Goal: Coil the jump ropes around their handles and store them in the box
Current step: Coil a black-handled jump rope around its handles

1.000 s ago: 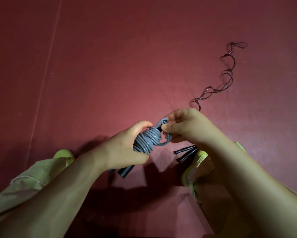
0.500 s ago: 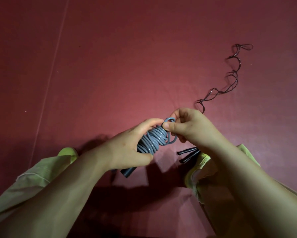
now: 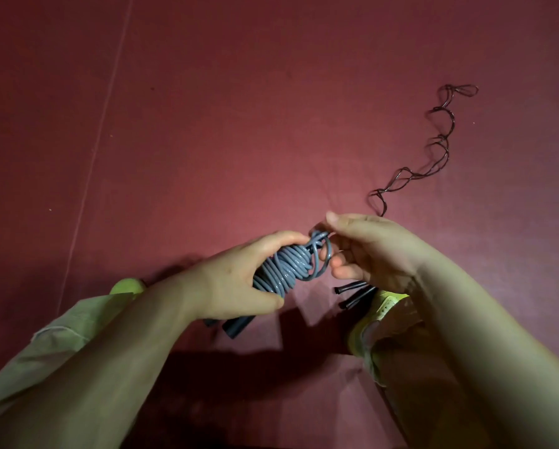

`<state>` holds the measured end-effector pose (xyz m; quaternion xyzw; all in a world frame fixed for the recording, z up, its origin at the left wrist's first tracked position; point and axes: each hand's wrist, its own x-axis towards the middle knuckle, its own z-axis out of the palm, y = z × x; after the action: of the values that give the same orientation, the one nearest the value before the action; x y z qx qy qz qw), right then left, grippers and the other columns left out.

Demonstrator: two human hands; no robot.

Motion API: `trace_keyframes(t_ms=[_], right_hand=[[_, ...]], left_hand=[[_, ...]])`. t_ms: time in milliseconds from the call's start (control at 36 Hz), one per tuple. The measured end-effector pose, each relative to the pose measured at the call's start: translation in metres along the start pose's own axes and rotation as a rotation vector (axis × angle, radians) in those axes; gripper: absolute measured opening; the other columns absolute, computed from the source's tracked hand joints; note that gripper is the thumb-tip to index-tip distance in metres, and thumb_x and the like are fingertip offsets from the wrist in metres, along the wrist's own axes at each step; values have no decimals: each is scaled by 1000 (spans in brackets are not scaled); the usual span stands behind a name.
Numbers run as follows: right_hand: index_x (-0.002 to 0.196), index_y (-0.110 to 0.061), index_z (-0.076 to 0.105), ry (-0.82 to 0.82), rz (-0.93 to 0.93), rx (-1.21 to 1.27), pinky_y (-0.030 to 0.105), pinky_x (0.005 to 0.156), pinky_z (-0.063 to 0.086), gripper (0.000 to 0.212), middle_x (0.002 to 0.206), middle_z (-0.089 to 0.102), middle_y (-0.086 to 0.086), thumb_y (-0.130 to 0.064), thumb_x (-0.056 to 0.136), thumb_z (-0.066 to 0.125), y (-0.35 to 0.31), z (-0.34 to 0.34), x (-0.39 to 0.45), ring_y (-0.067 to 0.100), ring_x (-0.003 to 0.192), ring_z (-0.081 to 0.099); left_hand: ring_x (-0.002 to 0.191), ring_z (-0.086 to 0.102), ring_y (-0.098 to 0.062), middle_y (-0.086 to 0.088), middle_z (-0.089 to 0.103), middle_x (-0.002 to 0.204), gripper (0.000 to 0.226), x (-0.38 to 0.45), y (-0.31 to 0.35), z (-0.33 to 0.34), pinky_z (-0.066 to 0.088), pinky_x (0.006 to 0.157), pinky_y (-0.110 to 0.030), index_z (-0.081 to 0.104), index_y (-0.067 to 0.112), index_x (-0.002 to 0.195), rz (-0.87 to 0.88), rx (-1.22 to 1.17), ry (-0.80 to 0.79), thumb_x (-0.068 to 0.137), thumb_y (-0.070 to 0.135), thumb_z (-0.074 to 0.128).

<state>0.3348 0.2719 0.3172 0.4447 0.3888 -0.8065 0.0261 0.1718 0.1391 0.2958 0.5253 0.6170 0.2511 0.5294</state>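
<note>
A grey-blue jump rope (image 3: 284, 265) is wound in many turns around its dark handles, whose ends (image 3: 233, 328) stick out below my left hand (image 3: 236, 280). My left hand grips the coiled bundle. A loose loop of the rope (image 3: 323, 254) stands out at the bundle's top right. My right hand (image 3: 372, 251) holds that loop end, thumb stretched over it, fingers curled beneath. A second, thin dark rope (image 3: 433, 153) lies wavy on the floor to the upper right; its two black handles (image 3: 352, 293) lie under my right hand. No box is in view.
The floor is a dark red mat (image 3: 239, 124) with a pale seam line (image 3: 100, 140) running down the left. My knees in olive trousers and yellow-green shoes (image 3: 381, 306) sit at the bottom, left and right of the hands.
My right hand has shifted from a tight pinch on the loop to a looser hold with the thumb raised. The bundle and left hand stay in place.
</note>
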Motion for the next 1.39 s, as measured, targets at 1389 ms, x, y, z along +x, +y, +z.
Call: trace_keyframes(t_ms=[1389], right_hand=[[100, -20, 60, 356, -254, -78, 48, 90, 53, 30, 117, 60, 2, -46, 85, 62, 8, -17, -60, 23, 109, 61]], left_hand=[[75, 63, 3, 2, 62, 96, 65, 10, 38, 40, 48, 68, -12, 47, 26, 114, 72, -591, 275, 51, 26, 65]])
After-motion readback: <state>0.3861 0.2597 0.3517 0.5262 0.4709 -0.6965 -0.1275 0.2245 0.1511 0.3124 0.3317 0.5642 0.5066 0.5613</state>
